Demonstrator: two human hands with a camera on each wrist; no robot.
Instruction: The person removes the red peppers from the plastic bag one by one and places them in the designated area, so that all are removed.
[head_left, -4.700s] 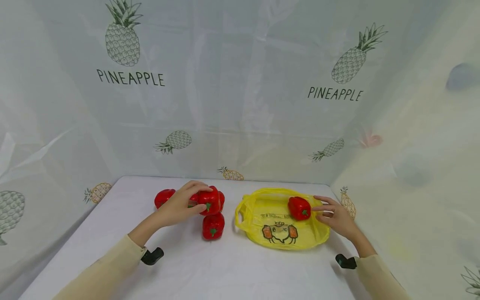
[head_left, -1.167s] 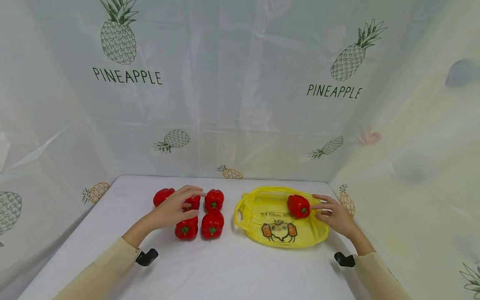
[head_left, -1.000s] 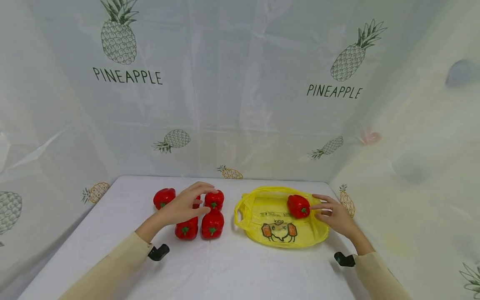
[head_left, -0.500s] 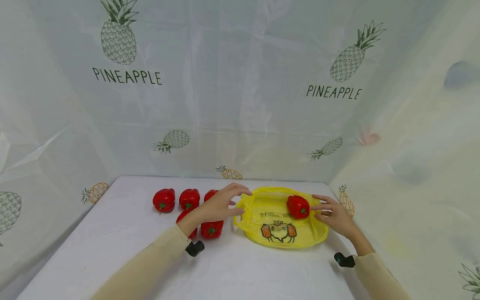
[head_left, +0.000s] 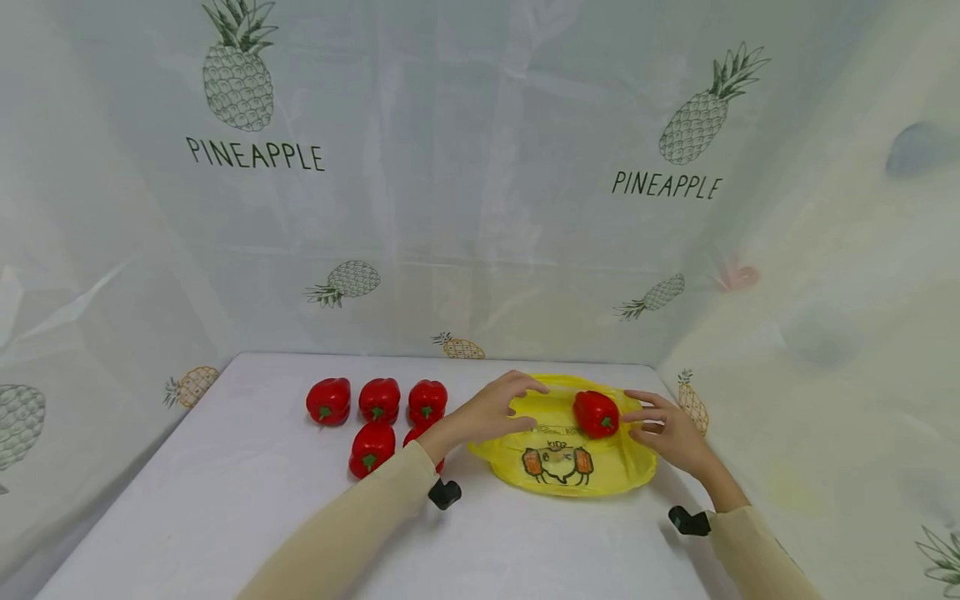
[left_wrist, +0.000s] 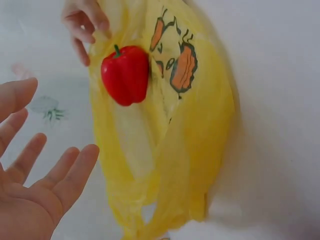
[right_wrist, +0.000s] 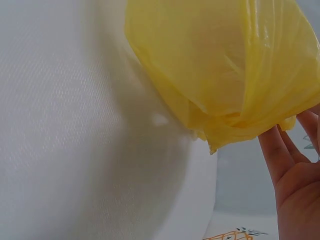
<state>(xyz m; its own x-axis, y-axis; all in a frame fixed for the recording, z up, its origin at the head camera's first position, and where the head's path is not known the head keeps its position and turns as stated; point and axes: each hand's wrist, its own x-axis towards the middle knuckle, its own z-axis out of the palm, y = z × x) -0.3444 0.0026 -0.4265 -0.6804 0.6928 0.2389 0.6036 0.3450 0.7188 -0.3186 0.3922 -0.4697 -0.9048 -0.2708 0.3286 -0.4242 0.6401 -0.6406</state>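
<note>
My left hand point(head_left: 491, 410) hovers over the left part of a yellow plastic bag point(head_left: 525, 475), its fingers spread and holding nothing. In the left wrist view the palm and fingers of that hand show beside the bag's mouth. A red bell pepper point(head_left: 597, 414) with a green stem lies in the bag towards its right side. My right hand point(head_left: 671, 433) is at the bag's right edge and appears to hold the rim loosely, close to the pepper. In the right wrist view the bag point(right_wrist: 200, 65) partly hides those fingers.
Several red bell peppers stand on the white table point(head_left: 225, 500) at the left. The back row includes a pepper point(head_left: 328, 402) at its left end. In front, my left wrist partly covers one pepper point(head_left: 420, 437). A pineapple-print curtain point(head_left: 480, 208) hangs behind.
My left hand, which held a bell pepper earlier, has let it go among the others at the left. It has then moved right, over the bag. My right hand has stayed put.
</note>
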